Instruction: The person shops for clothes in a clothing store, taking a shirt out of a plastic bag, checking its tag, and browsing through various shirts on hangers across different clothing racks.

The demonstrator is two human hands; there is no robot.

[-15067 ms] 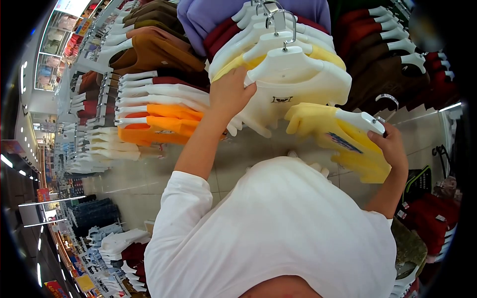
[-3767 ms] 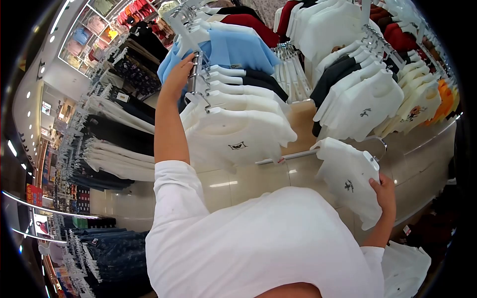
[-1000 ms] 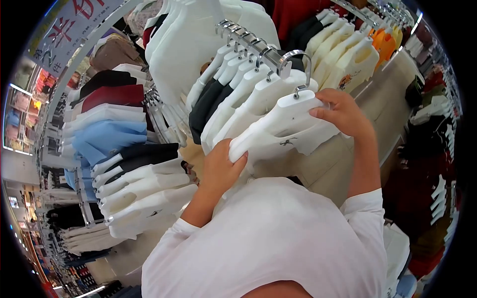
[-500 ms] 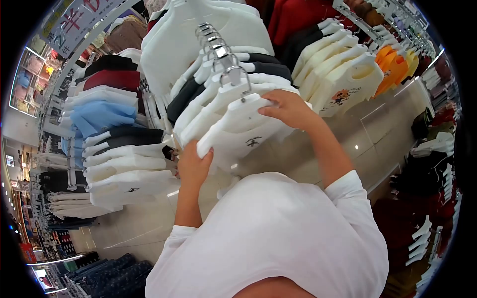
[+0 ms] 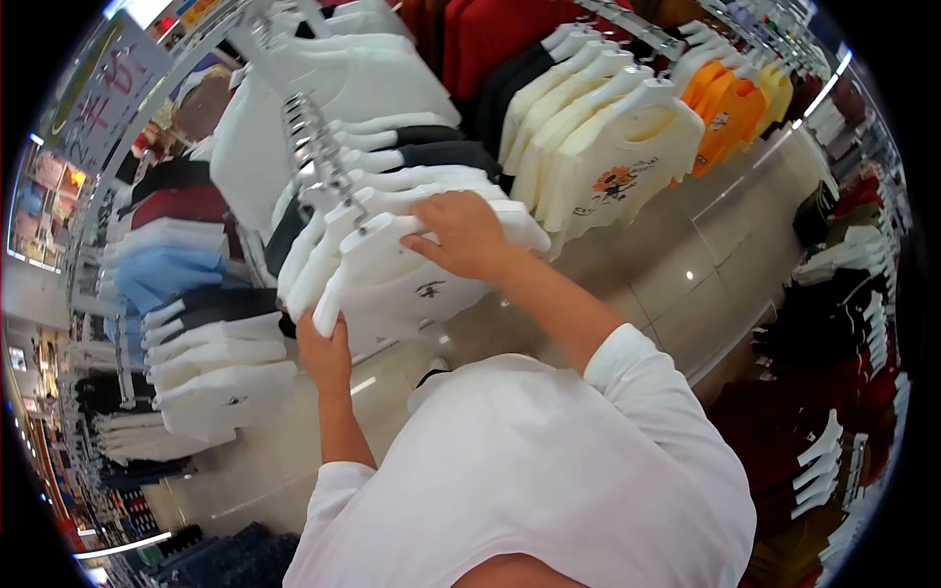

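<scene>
White shirt (image 5: 392, 294) slants near-left to far-right | my left hand (image 5: 325, 355) pinches its left shoulder | my right hand (image 5: 459, 235), nearer the hook (image 5: 362, 221), pinches beside the neck

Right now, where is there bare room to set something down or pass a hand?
The floor is bare between the cream shirts and the dark clothes at right, and between the lower-left white shirts and your left forearm. It is crowded along the central rail, where garments hang packed behind the held white shirt.
</scene>
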